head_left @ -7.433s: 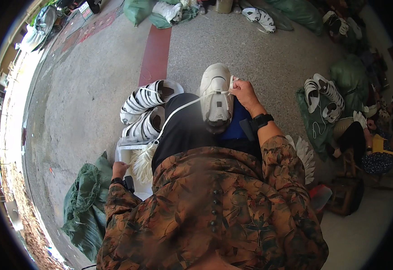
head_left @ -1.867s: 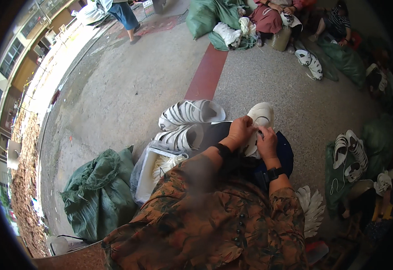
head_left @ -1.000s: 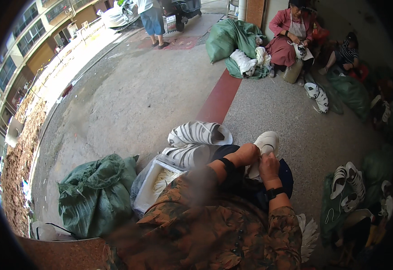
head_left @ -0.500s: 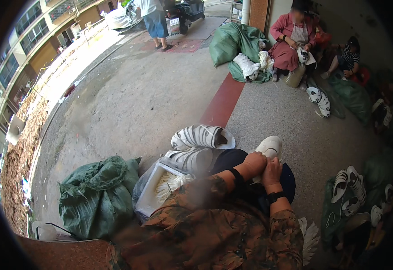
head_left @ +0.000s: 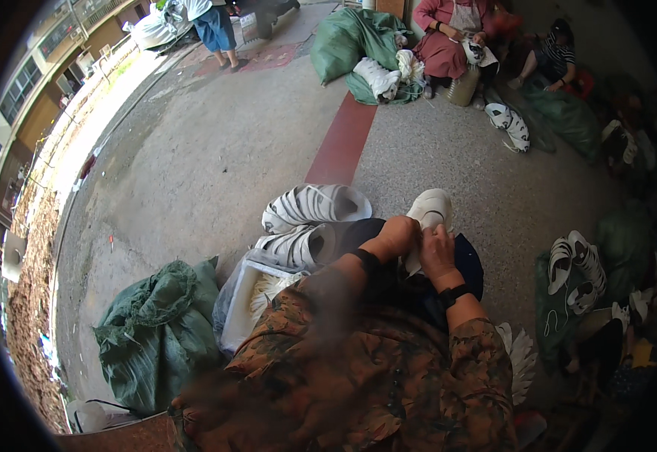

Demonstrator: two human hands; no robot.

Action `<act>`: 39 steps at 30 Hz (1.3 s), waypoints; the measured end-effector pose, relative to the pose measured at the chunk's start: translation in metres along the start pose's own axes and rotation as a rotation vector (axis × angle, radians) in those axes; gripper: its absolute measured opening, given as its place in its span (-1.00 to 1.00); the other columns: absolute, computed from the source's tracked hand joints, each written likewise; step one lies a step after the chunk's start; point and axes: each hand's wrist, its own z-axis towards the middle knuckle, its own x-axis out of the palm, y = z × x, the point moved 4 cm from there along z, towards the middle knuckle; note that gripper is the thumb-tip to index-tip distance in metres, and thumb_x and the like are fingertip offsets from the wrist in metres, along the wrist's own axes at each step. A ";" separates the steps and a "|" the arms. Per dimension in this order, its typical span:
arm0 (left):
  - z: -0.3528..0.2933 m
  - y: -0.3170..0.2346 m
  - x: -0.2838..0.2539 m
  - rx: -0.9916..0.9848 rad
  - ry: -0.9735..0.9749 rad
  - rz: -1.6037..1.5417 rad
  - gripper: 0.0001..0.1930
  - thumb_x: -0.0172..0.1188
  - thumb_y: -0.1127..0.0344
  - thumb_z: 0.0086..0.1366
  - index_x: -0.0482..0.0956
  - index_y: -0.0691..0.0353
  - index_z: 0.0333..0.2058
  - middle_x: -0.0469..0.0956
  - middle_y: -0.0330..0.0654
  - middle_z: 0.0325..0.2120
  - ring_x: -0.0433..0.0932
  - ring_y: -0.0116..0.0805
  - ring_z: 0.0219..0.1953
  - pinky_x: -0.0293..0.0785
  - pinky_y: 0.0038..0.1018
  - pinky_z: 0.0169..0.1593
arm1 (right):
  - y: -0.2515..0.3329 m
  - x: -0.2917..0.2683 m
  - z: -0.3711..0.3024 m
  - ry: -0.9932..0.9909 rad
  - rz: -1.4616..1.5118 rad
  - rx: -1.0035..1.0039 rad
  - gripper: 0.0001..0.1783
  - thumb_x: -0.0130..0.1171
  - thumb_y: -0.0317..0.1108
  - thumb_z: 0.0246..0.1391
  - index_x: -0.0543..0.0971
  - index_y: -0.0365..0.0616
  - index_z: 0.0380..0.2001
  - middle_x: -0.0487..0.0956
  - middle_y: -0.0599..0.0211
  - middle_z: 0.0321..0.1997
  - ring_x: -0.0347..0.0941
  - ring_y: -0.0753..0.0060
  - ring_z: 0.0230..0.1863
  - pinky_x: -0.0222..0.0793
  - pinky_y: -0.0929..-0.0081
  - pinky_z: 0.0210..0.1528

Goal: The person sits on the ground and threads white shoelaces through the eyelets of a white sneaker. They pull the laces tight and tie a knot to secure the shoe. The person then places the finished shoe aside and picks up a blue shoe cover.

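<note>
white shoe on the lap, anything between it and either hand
Nothing visible does. The left hand and right hand are both directly on the white shoe, which rests on the person's lap; the rows of white shoes lie off to the left.

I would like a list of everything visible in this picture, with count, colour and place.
white shoe: one, white, on the lap, held by both hands
stacks of shoes: two rows, white with grey, on the ground in front of the left knee
plastic bag: one, clear, with white contents, left of the lap
green sack: one, dark green, lower left on the ground
green sacks: several, green, top centre
shoes on sack: a few, white, right side
seated people: two, top right
standing person: one, blue trousers, top left
left hand: on the white shoe
right hand: on the white shoe, black wrist band
</note>
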 end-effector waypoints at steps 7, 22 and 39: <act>0.001 -0.003 -0.006 0.033 -0.035 0.030 -0.87 0.12 0.32 -0.02 0.57 0.23 -0.53 0.56 0.07 -0.53 0.56 0.06 -0.39 0.48 -0.19 -0.27 | 0.011 -0.003 0.006 -0.031 -0.066 -0.108 -0.86 0.03 -0.42 -0.08 0.56 -0.20 -0.54 0.49 0.14 -0.48 0.41 0.08 -0.35 0.23 0.17 -0.20; -0.019 -0.011 0.000 0.068 -0.224 -0.108 -0.83 0.17 0.25 0.06 0.49 0.22 -0.42 0.49 -0.04 -0.43 0.53 -0.04 -0.32 0.47 -0.26 -0.24 | -0.026 -0.168 -0.030 -0.207 1.817 -0.058 -0.78 0.12 -0.41 -0.01 0.41 -0.19 -0.67 0.42 0.03 -0.20 0.24 0.54 -0.50 0.18 0.66 -0.44; -0.040 -0.049 0.009 0.205 -0.304 0.143 -0.92 0.11 0.34 0.02 0.50 0.19 -0.49 0.47 -0.11 -0.42 0.46 -0.13 -0.23 0.40 -0.32 -0.13 | -0.031 -0.098 -0.073 -0.231 1.889 0.459 -0.94 0.08 -0.49 0.03 0.44 -0.23 -0.41 0.52 0.18 -0.41 0.45 0.41 -0.35 0.39 0.54 -0.22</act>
